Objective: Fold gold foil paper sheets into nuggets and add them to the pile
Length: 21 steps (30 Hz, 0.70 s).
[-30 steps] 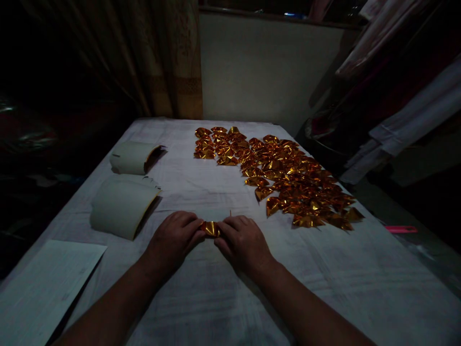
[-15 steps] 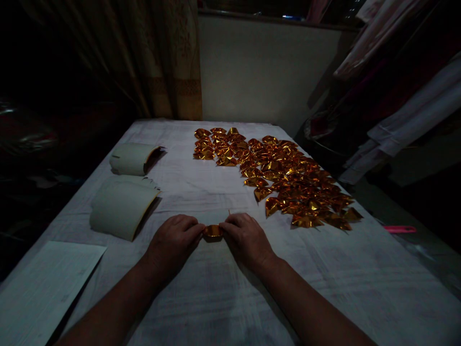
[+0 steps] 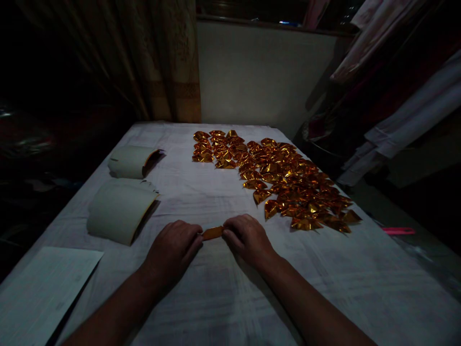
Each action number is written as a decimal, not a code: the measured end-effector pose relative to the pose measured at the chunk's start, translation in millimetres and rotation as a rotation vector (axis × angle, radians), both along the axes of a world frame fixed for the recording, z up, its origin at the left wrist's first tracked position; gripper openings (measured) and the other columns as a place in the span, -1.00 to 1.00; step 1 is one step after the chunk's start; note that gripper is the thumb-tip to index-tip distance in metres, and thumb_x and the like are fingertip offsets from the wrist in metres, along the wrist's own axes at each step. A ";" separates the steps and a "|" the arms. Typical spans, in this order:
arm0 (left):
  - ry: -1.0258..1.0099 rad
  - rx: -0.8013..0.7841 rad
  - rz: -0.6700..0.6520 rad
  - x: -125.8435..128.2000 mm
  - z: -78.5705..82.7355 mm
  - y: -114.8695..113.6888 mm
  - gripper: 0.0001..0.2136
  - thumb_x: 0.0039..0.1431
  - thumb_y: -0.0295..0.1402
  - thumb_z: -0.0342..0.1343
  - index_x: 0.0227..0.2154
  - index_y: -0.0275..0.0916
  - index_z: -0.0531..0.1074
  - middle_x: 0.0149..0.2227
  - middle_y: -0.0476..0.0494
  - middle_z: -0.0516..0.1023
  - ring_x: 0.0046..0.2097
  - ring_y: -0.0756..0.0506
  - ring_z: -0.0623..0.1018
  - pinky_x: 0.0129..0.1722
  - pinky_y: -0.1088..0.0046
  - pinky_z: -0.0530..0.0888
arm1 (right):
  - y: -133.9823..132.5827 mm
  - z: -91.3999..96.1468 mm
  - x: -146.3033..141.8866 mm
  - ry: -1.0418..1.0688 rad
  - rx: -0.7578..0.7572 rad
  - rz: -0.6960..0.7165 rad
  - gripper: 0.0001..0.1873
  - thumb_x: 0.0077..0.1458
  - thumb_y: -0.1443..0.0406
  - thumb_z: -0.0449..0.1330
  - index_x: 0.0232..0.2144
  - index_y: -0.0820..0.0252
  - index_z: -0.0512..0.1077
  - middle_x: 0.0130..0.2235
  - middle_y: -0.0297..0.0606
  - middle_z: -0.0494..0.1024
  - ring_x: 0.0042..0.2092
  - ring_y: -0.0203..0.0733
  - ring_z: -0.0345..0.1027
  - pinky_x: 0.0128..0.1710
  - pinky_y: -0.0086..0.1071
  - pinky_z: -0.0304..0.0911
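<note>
Between my two hands is a small folded piece of gold foil paper point(image 3: 213, 233), long and narrow, just over the cloth-covered table point(image 3: 216, 298). My left hand point(image 3: 175, 245) pinches its left end, thumb against fingers. At the other end, my right hand point(image 3: 248, 239) is closed on it the same way. Both tips of the paper are hidden by my fingers. Beyond my right hand lies a spread of folded gold foil ingots point(image 3: 284, 175), shiny and pointed at the ends.
On the left are two curved stacks of pale paper sheets point(image 3: 115, 211) point(image 3: 127, 161). A flat white board or sheet point(image 3: 46, 288) lies at the near left. A curtain point(image 3: 162, 62) and wall point(image 3: 259, 72) stand behind; clothes point(image 3: 414, 110) hang right, above a pink handle point(image 3: 399, 230).
The foil paper has turned from a rounded, open-looking shape to a flatter, slightly tilted strip. My left hand has dropped slightly; both hands keep their pinch. The view has shifted a little.
</note>
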<state>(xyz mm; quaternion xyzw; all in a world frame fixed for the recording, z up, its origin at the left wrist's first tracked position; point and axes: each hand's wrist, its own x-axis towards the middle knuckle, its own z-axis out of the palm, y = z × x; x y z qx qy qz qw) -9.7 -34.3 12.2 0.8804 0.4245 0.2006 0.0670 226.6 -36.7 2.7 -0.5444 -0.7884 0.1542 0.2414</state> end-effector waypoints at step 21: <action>0.022 0.109 0.121 8.3 -11.2 -0.7 -0.81 0.41 -0.30 -0.09 -0.14 -0.21 0.40 -0.38 -0.09 0.50 -0.33 -0.14 0.47 -0.26 0.30 0.35 | 0.6 -7.2 -12.7 -0.097 0.055 -0.111 -0.93 0.24 0.31 0.20 -0.31 0.12 0.48 -0.32 -0.27 0.53 -0.22 -0.12 0.36 -0.19 -0.29 0.15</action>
